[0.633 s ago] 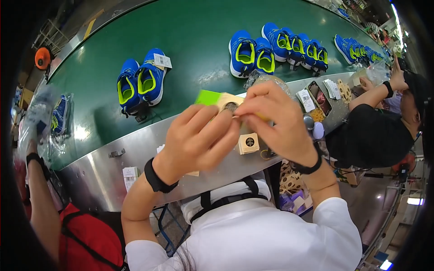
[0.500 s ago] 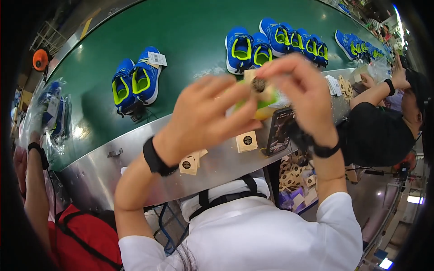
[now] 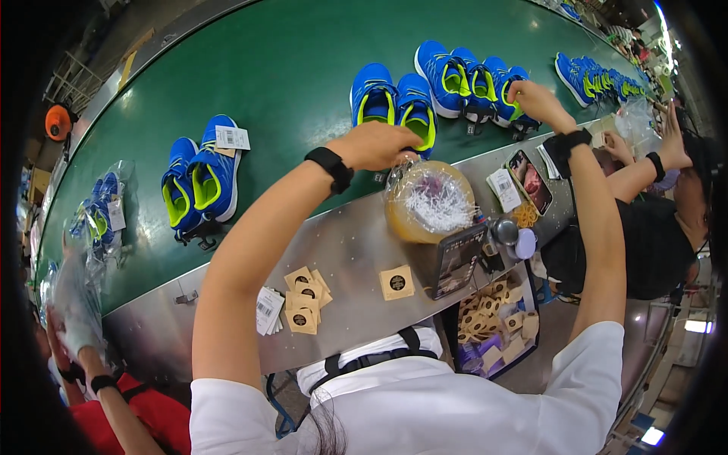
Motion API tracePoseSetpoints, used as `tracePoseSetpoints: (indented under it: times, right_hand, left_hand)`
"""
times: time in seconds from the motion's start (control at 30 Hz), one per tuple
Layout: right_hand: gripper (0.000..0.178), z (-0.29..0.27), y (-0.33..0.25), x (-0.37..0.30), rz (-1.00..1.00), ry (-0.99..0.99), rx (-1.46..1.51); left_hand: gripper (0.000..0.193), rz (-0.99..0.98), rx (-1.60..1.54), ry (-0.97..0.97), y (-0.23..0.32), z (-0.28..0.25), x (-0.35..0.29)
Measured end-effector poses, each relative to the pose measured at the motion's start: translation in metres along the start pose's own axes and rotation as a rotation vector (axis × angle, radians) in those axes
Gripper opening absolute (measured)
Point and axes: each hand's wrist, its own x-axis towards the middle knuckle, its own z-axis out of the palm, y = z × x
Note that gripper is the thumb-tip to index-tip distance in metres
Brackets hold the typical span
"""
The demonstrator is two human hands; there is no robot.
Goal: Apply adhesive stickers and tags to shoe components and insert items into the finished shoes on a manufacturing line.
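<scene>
Beside both hands [image 3: 379, 145] [image 3: 537, 105], blue shoes [image 3: 414, 89] stand.

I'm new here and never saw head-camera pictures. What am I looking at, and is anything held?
There's no machine: these are one person's bare hands, seen by a wide camera on their head, looking down and bending straight edges. The left hand is at a pair of blue shoes, the right hand over more shoes beside it; I can't tell whether either grips. The shoes stand on a green surface. The metal ledge nearer the person holds brown tags, white tags and a round yellow thing under clear plastic.
</scene>
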Motion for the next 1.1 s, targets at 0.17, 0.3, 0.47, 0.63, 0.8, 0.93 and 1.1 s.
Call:
tracePoseSetpoints:
  times: [0.17,0.3,0.47,0.63,0.8,0.93,1.1]
  right_hand:
    - [0.048,0.013,-0.045,0.055,0.245,-0.292,-0.161]
    - [0.044,0.049,-0.051,0.076,0.275,-0.134,-0.291]
    - [0.048,0.065,-0.048,0.080,0.272,-0.022,-0.113]
    - [0.045,0.073,-0.154,0.075,0.024,-0.112,0.135]
    - [0.031,0.086,-0.222,0.067,-0.110,-0.372,0.147]
    - [0.022,0.070,-0.188,0.079,-0.305,-0.497,0.494]
    - [0.037,0.031,-0.166,0.075,-0.292,-0.159,0.473]
  left_hand:
    - [0.028,-0.099,0.116,0.091,-0.007,-0.001,-0.007]
    - [0.029,-0.238,0.168,0.135,-0.016,-0.027,-0.049]
    - [0.035,-0.464,0.252,0.220,-0.056,-0.062,-0.126]
    - [0.032,-0.587,0.514,0.228,-0.050,-0.098,-0.174]
    - [0.021,-0.348,0.549,0.396,-0.034,-0.100,-0.115]
    - [0.017,-0.271,0.368,0.417,-0.052,-0.091,-0.056]
    - [0.015,-0.338,0.073,0.356,-0.102,-0.076,-0.014]
